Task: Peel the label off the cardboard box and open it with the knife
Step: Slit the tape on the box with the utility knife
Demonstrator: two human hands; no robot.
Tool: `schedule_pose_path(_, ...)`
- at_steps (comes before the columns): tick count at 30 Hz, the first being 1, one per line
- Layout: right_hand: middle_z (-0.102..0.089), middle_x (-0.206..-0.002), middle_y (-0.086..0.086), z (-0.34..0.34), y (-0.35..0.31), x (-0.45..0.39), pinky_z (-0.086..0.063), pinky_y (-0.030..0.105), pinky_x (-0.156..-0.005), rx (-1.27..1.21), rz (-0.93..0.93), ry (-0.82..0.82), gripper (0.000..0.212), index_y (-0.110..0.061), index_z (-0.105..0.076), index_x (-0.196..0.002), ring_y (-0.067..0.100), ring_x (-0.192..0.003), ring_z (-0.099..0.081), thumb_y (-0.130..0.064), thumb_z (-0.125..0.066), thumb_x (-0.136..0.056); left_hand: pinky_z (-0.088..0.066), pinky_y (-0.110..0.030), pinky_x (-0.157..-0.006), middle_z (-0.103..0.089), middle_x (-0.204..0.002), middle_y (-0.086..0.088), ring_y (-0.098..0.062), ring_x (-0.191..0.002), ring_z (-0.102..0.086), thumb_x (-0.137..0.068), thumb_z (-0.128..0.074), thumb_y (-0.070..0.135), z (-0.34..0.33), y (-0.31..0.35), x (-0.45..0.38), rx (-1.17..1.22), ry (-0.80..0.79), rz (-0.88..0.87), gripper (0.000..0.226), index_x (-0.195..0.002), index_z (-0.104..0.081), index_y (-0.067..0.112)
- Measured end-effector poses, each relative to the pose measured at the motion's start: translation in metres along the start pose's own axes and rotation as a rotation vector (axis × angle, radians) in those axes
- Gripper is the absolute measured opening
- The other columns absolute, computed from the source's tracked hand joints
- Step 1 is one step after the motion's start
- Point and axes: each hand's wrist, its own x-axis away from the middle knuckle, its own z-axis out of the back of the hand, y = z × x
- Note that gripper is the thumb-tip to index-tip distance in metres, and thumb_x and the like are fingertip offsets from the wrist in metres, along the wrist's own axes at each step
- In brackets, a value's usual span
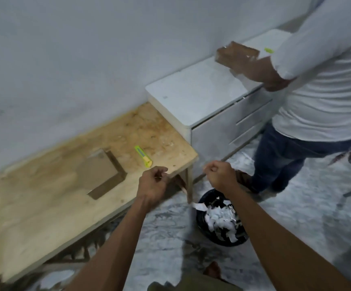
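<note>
Pale wooden bench (44, 206) against a white wall, carrying the cardboard box (102, 174) and, just beside it, the yellow-green knife (143, 155). Left hand (152, 182) and right hand (220, 175), fingers curled closed, hover past the bench edge above a black bin (202, 223) of paper scraps; any pinched scrap cannot be discerned. White drawer cabinet (191, 95) adjoins; another person (317, 80) stands there.

A plain pale wall (86, 49) fills the view from nine o'clock round to one o'clock. Against it stands a worn wooden table (44, 202), its top stained and scuffed. At two o'clock, just beside the table's end, sits a white drawer cabinet (212, 114) with long handles. The floor (296, 223) is mottled grey and white, like marble. The light is dim and even.
</note>
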Motion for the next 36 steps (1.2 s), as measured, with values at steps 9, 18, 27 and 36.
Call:
schedule_pose_path(9,-0.066,-0.088,0.004,-0.117,-0.068,0.044,-0.054,0.023,-0.074,-0.098,-0.031,-0.33,0.021,-0.004,-0.066,-0.109,0.023,-0.089,-0.064,-0.017,-0.066,-0.091,-0.052,-0.028,-0.083,-0.073,-0.09,-0.002,-0.017,-0.086,-0.068,-0.092,-0.064,0.015,0.123,-0.089,0.059,0.029,0.211,0.195,0.013,-0.103,-0.072,0.014)
schedule_pose_path(18,-0.053,-0.068,-0.011,-0.197,-0.106,0.034,-0.042,0.02,-0.081,0.036,0.054,-0.49,0.02,-0.015,-0.069,-0.104,0.012,-0.078,-0.058,-0.024,-0.071,-0.087,-0.046,-0.027,-0.08,-0.07,-0.09,-0.003,-0.022,-0.089,-0.066,-0.094,-0.062,0.015,0.175,-0.136,0.056,0.086,0.373,0.35,0.019,-0.109,-0.071,0.011)
schedule_pose_path(27,-0.07,-0.099,0.011,-0.229,-0.132,-0.056,-0.04,0.013,-0.079,0.165,0.118,-0.318,0.027,-0.006,-0.067,-0.116,0.023,-0.097,-0.064,-0.014,-0.06,-0.091,-0.049,-0.034,-0.086,-0.063,-0.122,-0.012,-0.028,-0.111,-0.061,-0.094,-0.063,0.035,0.176,-0.142,-0.035,0.013,0.497,0.363,0.049,-0.136,-0.052,0.012)
schedule_pose_path(36,-0.06,-0.126,0.015,-0.252,-0.127,-0.139,-0.05,0.037,-0.084,0.347,0.052,-0.191,0.042,-0.011,-0.059,-0.127,0.035,-0.115,-0.056,-0.019,-0.068,-0.086,-0.037,-0.047,-0.107,-0.031,-0.153,-0.021,-0.037,-0.139,-0.034,-0.094,-0.058,0.046,0.169,-0.138,-0.116,-0.097,0.53,0.408,0.076,-0.153,-0.023,0.013)
